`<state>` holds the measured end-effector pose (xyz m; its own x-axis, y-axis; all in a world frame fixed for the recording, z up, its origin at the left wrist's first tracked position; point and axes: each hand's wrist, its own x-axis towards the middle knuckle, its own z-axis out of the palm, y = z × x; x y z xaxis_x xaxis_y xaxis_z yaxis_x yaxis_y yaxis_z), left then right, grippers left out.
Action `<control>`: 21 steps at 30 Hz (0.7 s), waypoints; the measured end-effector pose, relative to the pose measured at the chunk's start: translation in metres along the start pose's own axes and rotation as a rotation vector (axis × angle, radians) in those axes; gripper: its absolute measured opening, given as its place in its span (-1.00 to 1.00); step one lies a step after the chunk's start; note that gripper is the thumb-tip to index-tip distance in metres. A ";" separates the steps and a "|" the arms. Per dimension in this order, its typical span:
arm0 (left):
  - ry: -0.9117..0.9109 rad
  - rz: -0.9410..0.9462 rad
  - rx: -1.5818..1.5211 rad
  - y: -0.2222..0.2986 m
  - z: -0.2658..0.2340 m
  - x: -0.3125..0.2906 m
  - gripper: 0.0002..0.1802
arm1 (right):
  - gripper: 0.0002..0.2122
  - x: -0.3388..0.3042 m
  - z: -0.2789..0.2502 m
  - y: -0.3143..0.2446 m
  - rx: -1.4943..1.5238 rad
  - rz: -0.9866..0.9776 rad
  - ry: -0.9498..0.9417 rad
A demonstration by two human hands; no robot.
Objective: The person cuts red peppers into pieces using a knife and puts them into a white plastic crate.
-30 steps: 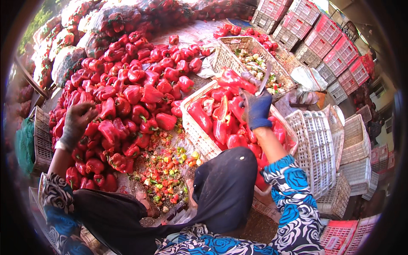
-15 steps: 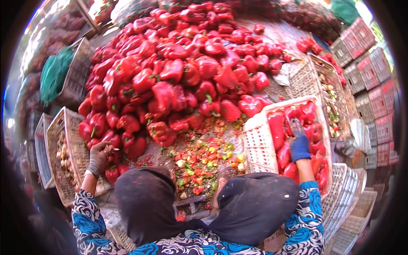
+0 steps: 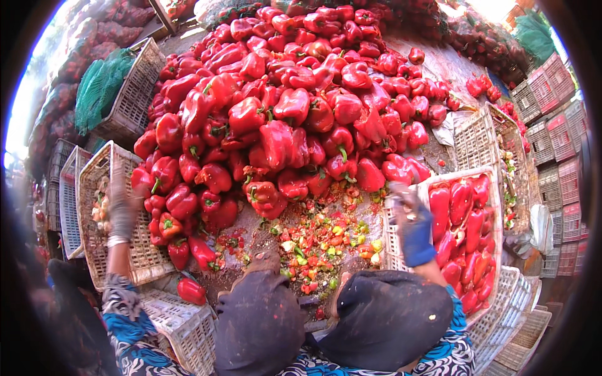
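Observation:
My left hand, in a pale worn glove, is raised over the left plastic crate, beside the near left edge of a big heap of red bell peppers. Motion smears its fingers, so whether they hold anything does not show. At the left rim of a pale crate filled with red peppers is my right hand, in a blue glove with greyish fingertips. Its fingers look bent and are blurred, and no pepper shows in them. Pale scraps lie in the left crate.
Pepper trimmings cover the floor between my feet. A single pepper lies by an upturned crate at my left. Green netting hangs on a crate at the far left. Stacked crates line the right side.
My right hand has come out from over the filled crate to its left rim. My left hand has moved off the heap's edge, over the left crate. The view has also shifted.

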<state>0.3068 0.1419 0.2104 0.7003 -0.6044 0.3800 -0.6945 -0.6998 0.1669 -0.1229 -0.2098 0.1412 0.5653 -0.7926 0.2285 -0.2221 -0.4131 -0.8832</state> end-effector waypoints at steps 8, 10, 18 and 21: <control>-0.277 -0.217 -0.251 0.251 0.212 0.019 0.37 | -0.71 0.011 0.090 0.018 0.298 0.449 -0.296; -0.232 -0.285 -0.163 0.265 0.237 0.023 0.37 | -0.71 0.008 0.093 0.021 0.359 0.521 -0.313; -0.110 -0.227 -0.433 0.222 0.249 0.032 -0.05 | -0.70 0.003 0.108 0.037 0.413 0.565 -0.401; -0.258 -0.453 -1.258 0.189 0.251 0.027 -0.27 | -0.67 0.009 0.119 0.037 0.593 0.641 -0.346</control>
<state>0.2362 -0.1025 0.0238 0.8194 -0.5668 -0.0857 0.0202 -0.1210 0.9925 -0.0318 -0.1792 0.0616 0.7013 -0.5729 -0.4241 -0.1858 0.4274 -0.8848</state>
